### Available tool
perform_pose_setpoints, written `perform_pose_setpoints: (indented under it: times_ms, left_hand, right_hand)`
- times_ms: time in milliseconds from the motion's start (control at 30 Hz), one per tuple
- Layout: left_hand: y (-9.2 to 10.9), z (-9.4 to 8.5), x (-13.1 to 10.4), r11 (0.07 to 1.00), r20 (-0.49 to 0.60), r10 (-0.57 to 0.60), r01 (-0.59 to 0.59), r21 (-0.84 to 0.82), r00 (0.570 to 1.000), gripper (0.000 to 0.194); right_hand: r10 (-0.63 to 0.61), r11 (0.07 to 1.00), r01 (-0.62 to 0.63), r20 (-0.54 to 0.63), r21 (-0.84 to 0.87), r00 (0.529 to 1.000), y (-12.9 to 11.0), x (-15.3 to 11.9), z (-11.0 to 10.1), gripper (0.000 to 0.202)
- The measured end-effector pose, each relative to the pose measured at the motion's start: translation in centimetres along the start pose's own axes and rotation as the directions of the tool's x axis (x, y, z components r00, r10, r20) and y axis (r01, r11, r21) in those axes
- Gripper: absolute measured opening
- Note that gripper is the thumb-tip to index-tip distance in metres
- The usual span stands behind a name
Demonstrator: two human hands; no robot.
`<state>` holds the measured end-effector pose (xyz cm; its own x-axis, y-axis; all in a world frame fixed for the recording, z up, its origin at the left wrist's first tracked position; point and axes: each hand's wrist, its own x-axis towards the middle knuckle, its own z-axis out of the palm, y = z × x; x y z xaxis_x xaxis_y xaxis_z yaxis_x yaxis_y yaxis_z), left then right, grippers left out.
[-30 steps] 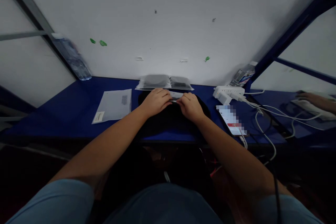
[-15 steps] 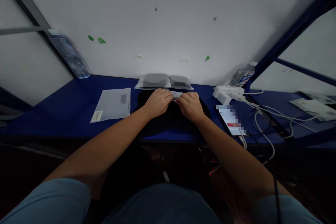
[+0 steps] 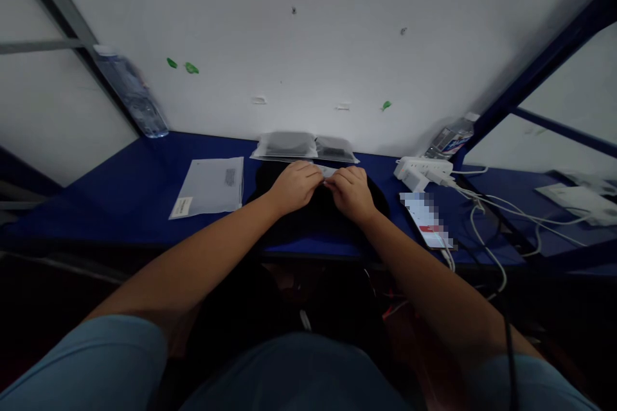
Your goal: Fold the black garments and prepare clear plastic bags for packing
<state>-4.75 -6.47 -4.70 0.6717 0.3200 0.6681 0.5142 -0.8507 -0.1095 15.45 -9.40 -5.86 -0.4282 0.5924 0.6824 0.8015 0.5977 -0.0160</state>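
Observation:
A dark, soft-looking bundle, seemingly black cloth (image 3: 308, 225), lies on the blue table (image 3: 120, 192) in front of me. Over its far part my left hand (image 3: 295, 187) and my right hand (image 3: 354, 194) meet, fingertips almost touching. Between them shows a small whitish flat piece (image 3: 326, 171), its kind unclear. Both hands have bent fingers pinching at this piece, one from each side. My fingers cover most of it. Just behind the hands rest two frosted plastic pouches (image 3: 286, 144) with dark contents.
On the left lies a flat frosted zip bag (image 3: 212, 185) with a label. A plastic bottle (image 3: 132, 93) leans at the left corner, another bottle (image 3: 453, 136) at the right. A white power strip (image 3: 427, 167), cables (image 3: 501, 202) and a phone (image 3: 421, 212) are on the right.
The whole view has shifted slightly, with the scene a little further right. Both hands stay on the whitish piece, with only slight finger movement.

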Motion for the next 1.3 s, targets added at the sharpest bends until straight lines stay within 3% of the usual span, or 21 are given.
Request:
perform_pose_setpoints:
  times_ms: [167,667,1067,1300]
  left_hand:
    - [-0.13,-0.11,0.05,0.999,0.006,0.001,-0.001,-0.032,1.0,0.017]
    - [-0.51,-0.47,0.06,1.0,0.003,-0.009,0.009,-0.015,1.0,0.017]
    - [-0.39,0.39,0.1,0.995,-0.019,0.083,-0.081,0.066,0.996,0.026]
    - [-0.69,-0.35,0.3,0.998,0.003,0.05,-0.05,0.042,0.999,0.024]
  right_hand:
    - [-0.005,0.999,0.005,0.024,0.035,1.0,0.2,0.09,-0.04,0.021]
    - [-0.03,0.997,0.029,-0.002,-0.068,1.0,0.66,-0.23,-0.55,0.022]
    - [-0.17,0.967,0.159,-0.04,-0.2,0.985,0.26,-0.19,-0.25,0.024]
    - [-0.118,0.985,0.11,-0.048,-0.135,0.992,0.63,-0.15,-0.34,0.023]
